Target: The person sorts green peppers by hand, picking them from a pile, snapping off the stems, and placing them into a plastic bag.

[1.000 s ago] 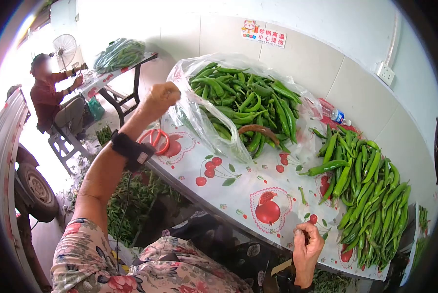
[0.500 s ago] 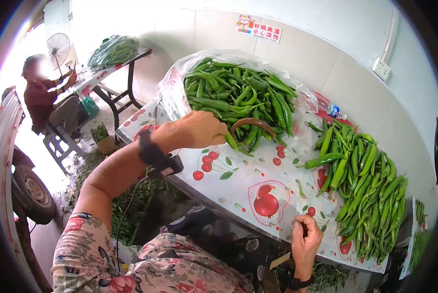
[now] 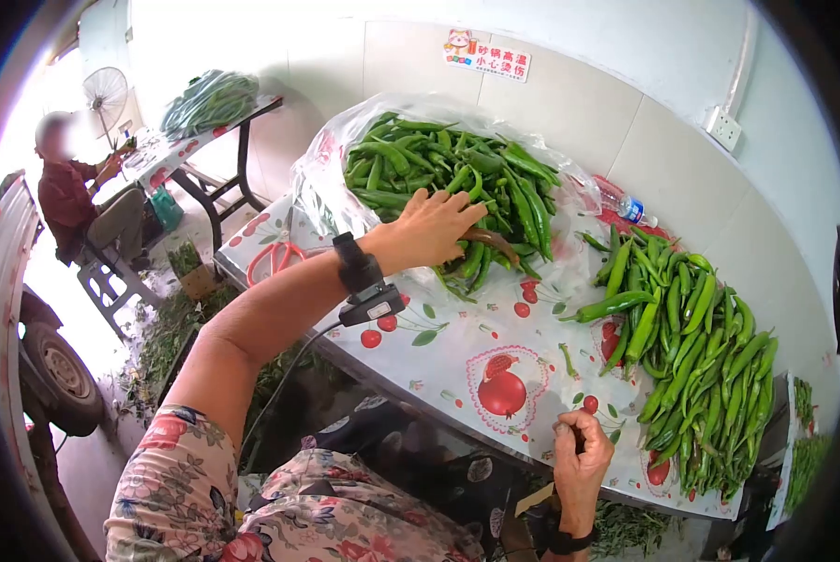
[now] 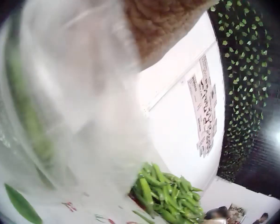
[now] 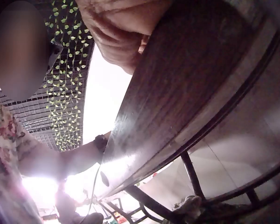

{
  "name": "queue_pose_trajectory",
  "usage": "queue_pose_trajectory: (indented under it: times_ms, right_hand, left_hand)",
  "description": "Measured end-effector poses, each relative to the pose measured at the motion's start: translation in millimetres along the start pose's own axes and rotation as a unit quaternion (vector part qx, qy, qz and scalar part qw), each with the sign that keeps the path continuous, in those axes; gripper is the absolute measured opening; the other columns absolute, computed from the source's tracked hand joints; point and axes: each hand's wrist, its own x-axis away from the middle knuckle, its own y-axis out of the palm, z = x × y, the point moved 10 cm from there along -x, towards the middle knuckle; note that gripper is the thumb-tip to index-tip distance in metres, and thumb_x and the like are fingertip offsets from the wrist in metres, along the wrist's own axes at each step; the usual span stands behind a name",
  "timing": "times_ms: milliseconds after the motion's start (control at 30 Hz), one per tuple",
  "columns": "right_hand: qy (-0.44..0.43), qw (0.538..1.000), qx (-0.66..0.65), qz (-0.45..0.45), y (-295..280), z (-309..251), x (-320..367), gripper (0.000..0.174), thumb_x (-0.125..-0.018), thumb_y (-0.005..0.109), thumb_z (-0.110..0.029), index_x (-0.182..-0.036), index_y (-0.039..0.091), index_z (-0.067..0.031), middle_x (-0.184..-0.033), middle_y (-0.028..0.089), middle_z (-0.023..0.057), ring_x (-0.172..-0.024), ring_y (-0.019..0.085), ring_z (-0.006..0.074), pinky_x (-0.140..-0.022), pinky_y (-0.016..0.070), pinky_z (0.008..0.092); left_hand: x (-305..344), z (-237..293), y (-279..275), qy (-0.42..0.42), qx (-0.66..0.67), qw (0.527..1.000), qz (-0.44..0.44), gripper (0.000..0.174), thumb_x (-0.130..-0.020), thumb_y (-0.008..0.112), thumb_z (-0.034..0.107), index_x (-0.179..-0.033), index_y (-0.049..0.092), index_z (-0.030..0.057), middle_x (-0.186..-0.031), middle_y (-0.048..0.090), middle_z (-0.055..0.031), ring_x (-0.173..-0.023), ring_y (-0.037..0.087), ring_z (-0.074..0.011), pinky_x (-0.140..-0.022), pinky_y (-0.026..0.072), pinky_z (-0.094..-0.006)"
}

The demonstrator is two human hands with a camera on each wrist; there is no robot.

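Green chili peppers [image 3: 523, 201] are heaped in a clear plastic bag [image 3: 315, 183] lying open on the table. My left hand [image 3: 429, 232] reaches over the near side of this heap, fingers spread and resting on the peppers. A brown curved pepper [image 3: 493, 244] pokes out beside its fingertips. In the left wrist view, blurred plastic [image 4: 84, 93] fills much of the picture. My right hand [image 3: 581, 454] rests at the table's front edge with its fingers loosely curled and nothing visible in it. To its right lies a second pile of green peppers [image 3: 706, 375], roughly lined up.
Red-handled scissors [image 3: 275, 258] lie left of the bag. A plastic bottle [image 3: 633, 210] lies by the wall behind the peppers. One short green piece [image 3: 568, 360] sits on the patterned tablecloth [image 3: 438, 361]. Another person [image 3: 68, 201] sits at a farther table on the left.
My left hand has come down from the bag's left edge and moved right onto the peppers, its fingers opening from a fist-like curl. The right hand has stayed at the table edge.
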Motion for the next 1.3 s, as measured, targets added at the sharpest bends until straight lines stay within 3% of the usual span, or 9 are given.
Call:
queue_pose_trajectory:
  times_ms: [267,400,567,667,833,967,1200,1267,1300]
  right_hand:
    - [-0.003,1.0,-0.013,0.011,-2.1,-0.6,0.0,0.009,-0.081,0.06,0.002,-0.09,0.06,0.0021,-0.075,0.062,0.0071,-0.066,0.056,0.011,-0.062,0.0453,0.0254]
    - [0.021,1.0,-0.015,-0.003,-1.8,1.8,1.1,0.01,-0.081,0.061,0.001,-0.09,0.061,0.0022,-0.075,0.062,0.0073,-0.066,0.056,0.0111,-0.062,0.0455,0.0253]
    - [0.01,1.0,-0.012,0.007,-0.7,1.3,0.7,0.01,-0.081,0.061,0.001,-0.091,0.061,0.0022,-0.074,0.061,0.0058,-0.064,0.054,0.0098,-0.059,0.0437,0.0246]
    - [0.035,0.999,-0.011,0.011,-1.1,1.1,1.7,0.01,-0.081,0.061,0.002,-0.091,0.061,0.0021,-0.073,0.06,0.005,-0.063,0.052,0.0087,-0.058,0.0425,0.0239]
    - [0.038,0.999,-0.02,0.011,-3.3,2.4,1.9,0.009,-0.081,0.06,0.003,-0.091,0.062,0.0017,-0.073,0.06,0.0048,-0.063,0.051,0.008,-0.057,0.0421,0.0232]
    - [0.019,1.0,-0.022,0.011,-3.3,-1.3,1.1,0.009,-0.081,0.059,0.003,-0.09,0.061,0.0015,-0.074,0.061,0.0065,-0.063,0.054,0.0098,-0.058,0.0434,0.024]
    - [0.004,1.0,-0.007,0.002,-2.9,0.9,1.4,0.01,-0.082,0.062,0.001,-0.092,0.061,0.0005,-0.081,0.064,0.0098,-0.068,0.06,0.0143,-0.064,0.0478,0.0267]
    - [-0.006,1.0,-0.008,-0.001,-2.3,-2.1,1.1,0.011,-0.082,0.063,0.001,-0.093,0.062,0.0001,-0.082,0.064,0.0099,-0.069,0.061,0.0144,-0.065,0.0483,0.0269]
    - [-0.016,1.0,0.0,-0.008,-1.9,-5.2,0.8,0.012,-0.083,0.062,0.0,-0.094,0.061,-0.0001,-0.083,0.063,0.0088,-0.069,0.06,0.0134,-0.065,0.0486,0.0264]
  left_hand:
    - [9.4,-15.7,-9.6,-0.012,0.059,0.998,0.025,0.025,-0.077,0.059,0.009,-0.102,0.057,0.0097,-0.097,0.058,-0.0121,-0.094,0.059,-0.0312,-0.079,0.0475,-0.0443]
    - [16.8,-75.9,-24.9,-0.146,0.03,0.988,0.027,0.026,-0.078,0.057,0.008,-0.104,0.058,0.0104,-0.081,0.064,-0.0164,-0.079,0.063,-0.0366,-0.072,0.049,-0.0488]
    - [20.0,-143.4,-44.6,-0.139,-0.074,0.986,0.061,0.02,-0.076,0.055,0.01,-0.093,0.063,0.0036,-0.085,0.065,-0.0213,-0.081,0.064,-0.0389,-0.07,0.0495,-0.0489]
    - [9.5,-196.4,-33.4,-0.276,-0.108,0.955,-0.005,0.021,-0.073,0.057,0.01,-0.089,0.067,0.0003,-0.088,0.066,-0.0242,-0.085,0.065,-0.0392,-0.074,0.0507,-0.048]
    - [2.4,-178.5,-40.4,-0.291,-0.116,0.948,-0.06,0.026,-0.072,0.06,0.012,-0.094,0.067,-0.0001,-0.1,0.065,-0.0224,-0.095,0.064,-0.0368,-0.079,0.0492,-0.0479]
    - [4.3,-119.8,-44.6,-0.169,-0.128,0.977,0.02,0.049,-0.077,0.063,0.016,-0.124,0.052,0.0052,-0.135,0.044,-0.0164,-0.124,0.041,-0.033,-0.1,0.035,-0.0479]
    - [12.0,-2.3,-16.5,0.039,0.184,0.982,-0.03,0.037,-0.079,0.064,0.018,-0.114,0.06,0.0044,-0.114,0.06,-0.0141,-0.108,0.055,-0.0297,-0.092,0.0426,-0.0391]
    - [26.0,29.2,1.5,0.011,0.178,0.973,-0.148,0.033,-0.078,0.065,0.018,-0.108,0.061,0.0044,-0.106,0.062,-0.0129,-0.1,0.058,-0.0299,-0.086,0.0458,-0.0383]
    - [32.6,42.4,3.0,0.098,0.141,0.982,-0.082,0.031,-0.077,0.066,0.016,-0.105,0.062,0.0048,-0.104,0.061,-0.0113,-0.1,0.056,-0.029,-0.088,0.043,-0.0391]
